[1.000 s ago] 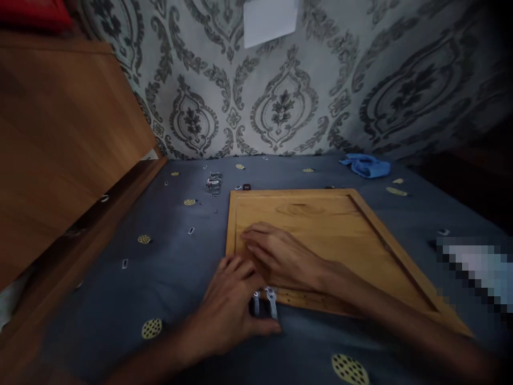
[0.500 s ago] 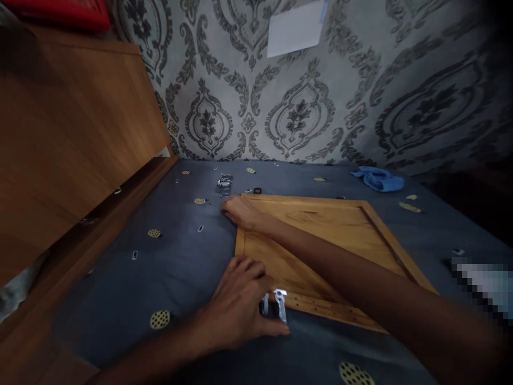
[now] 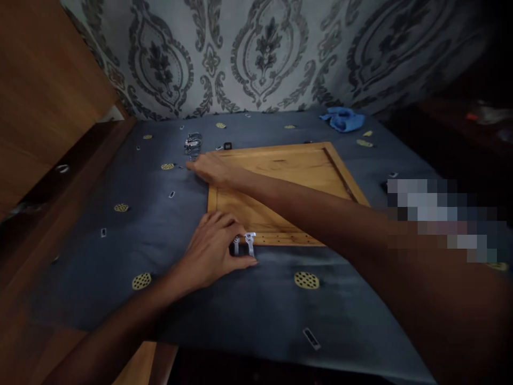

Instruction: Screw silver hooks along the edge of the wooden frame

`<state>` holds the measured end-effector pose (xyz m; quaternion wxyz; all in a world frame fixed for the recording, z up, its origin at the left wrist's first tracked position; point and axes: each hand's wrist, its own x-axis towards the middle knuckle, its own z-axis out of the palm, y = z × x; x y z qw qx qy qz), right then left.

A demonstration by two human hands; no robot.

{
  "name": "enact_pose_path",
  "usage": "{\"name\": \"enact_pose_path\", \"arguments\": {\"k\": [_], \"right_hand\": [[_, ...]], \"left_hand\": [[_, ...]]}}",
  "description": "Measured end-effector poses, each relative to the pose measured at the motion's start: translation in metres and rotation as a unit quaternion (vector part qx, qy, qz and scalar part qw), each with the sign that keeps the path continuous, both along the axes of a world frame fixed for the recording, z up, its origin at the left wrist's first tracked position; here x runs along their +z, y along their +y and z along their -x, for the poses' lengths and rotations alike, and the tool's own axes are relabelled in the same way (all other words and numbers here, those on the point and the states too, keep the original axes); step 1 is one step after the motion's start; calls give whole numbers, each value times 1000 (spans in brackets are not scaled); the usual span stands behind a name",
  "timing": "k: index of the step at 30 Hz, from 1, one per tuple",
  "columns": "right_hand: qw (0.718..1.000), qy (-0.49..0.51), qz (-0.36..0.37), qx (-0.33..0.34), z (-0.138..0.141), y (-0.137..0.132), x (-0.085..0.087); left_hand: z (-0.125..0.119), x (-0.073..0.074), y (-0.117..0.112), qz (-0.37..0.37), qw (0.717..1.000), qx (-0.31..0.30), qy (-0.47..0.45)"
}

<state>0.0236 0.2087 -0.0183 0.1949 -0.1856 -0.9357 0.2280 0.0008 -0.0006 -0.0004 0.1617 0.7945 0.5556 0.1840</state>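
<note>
A shallow wooden panel (image 3: pixel 276 160) with a raised rim and a row of small holes along its near side lies on the dark blue cloth. At the near-left corner of its rim, my left hand (image 3: pixel 218 246) is closed on a silver metal bracket (image 3: pixel 250 244), thumb below and fingers above. My right hand (image 3: pixel 212 168) reaches across the panel to its far-left corner. Its fingers are closed together past the left edge, and what they hold, if anything, is hidden. Just beyond them lies a small cluster of metal pieces (image 3: pixel 193 141).
A small black square object (image 3: pixel 227 145) lies behind the panel's far edge. The blue crumpled cloth (image 3: pixel 343 119) is at the back right. A wooden cabinet (image 3: pixel 44 96) borders the left side, and a patterned curtain (image 3: pixel 264 53) hangs behind.
The camera view has tilted down and shifted right, so everything appears higher and further left. Both hands keep nearly the same places at the panel.
</note>
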Motion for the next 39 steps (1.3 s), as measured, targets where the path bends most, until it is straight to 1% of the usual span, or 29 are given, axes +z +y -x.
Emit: {"name": "enact_pose_path", "arguments": {"k": [2, 4, 7, 10, 11, 12, 13, 14, 16, 21, 26, 29, 34, 39], "right_hand": [[998, 39, 26, -35, -11, -9, 4], [991, 89, 61, -73, -31, -24, 7], [972, 161, 124, -121, -78, -61, 6], [953, 199, 173, -151, -132, -104, 1], [944, 216, 190, -163, -147, -116, -1], [924, 244, 235, -177, -159, -128, -3], [907, 258, 271, -191, -169, -137, -6], [897, 264, 293, -203, -175, -145, -8], [887, 268, 314, -205, -181, -155, -12], [892, 250, 337, -168, -182, -157, -14], [915, 218, 307, -143, -186, -156, -10], [924, 212, 292, -129, -186, -156, -11], [926, 218, 283, -126, -184, -156, -10], [923, 202, 297, -139, -181, -156, -8]], "left_hand": [[0, -1, 0, -6, 1000, 1, 7], [0, -1, 0, -12, 1000, 1, 15], [0, 0, -1, -9, 1000, 1, 19], [0, -1, -1, -2, 1000, 0, 17], [0, -1, -1, -1, 1000, -2, 17], [0, -1, -1, -2, 1000, -4, 17], [0, -2, -1, -4, 1000, -7, 18], [0, -2, -1, -7, 1000, -9, 17], [0, -2, -1, -15, 1000, -13, 17], [0, -1, -1, -9, 1000, -18, 18], [1, 0, -1, -9, 1000, -28, 10], [1, 1, -1, -5, 1000, -24, 11], [0, 1, -1, 1, 1000, -24, 6], [1, 0, -1, -2, 1000, -28, 6]]}}
